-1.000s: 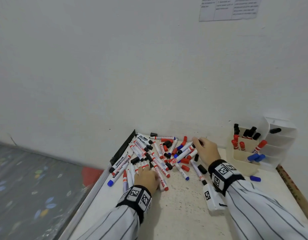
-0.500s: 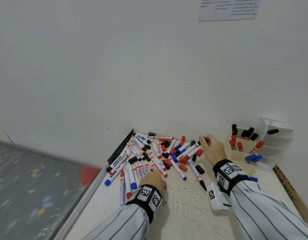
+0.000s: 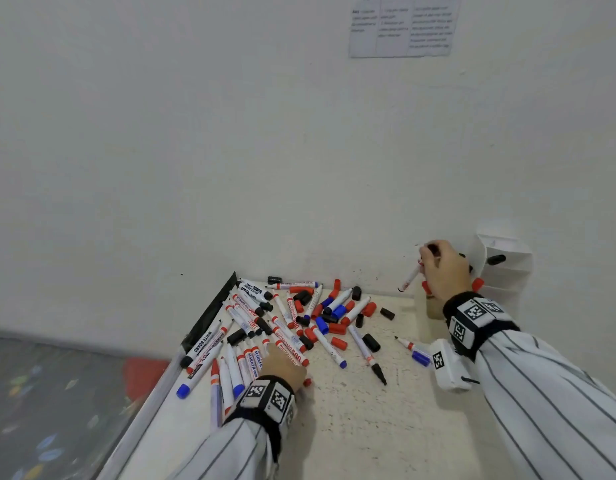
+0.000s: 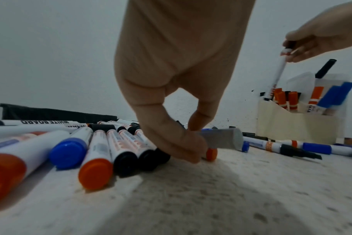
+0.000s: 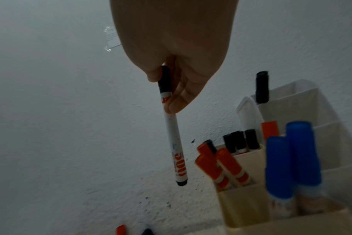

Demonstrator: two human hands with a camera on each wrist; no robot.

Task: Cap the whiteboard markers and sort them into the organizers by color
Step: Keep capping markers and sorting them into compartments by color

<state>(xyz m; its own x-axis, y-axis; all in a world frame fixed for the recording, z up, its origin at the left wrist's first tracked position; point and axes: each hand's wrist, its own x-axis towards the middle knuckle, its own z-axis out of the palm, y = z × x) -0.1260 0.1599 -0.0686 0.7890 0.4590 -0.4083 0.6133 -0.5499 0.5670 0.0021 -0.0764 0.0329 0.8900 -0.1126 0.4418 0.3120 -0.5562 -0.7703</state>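
A printed sheet (image 3: 401, 26) hangs on the white wall (image 3: 230, 150) at 1 o'clock. A speckled counter (image 3: 351, 427) sits low, with a red object (image 3: 143, 375) and grey patterned floor (image 3: 40, 410) at 8 o'clock.

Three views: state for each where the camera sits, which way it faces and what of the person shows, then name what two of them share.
Head: worn on the head, looks forward and down at the table, wall and marker pile; both striped sleeves and both hands show.
Left wrist: low over the table, looks along the left hand, whose fingers pinch a red-ended marker; the right hand shows far right.
Right wrist: raised, looks along the right hand at the black-capped marker that it holds and the organizer.
Shared: both wrist views show that black-capped marker and the organizer's red-capped markers.
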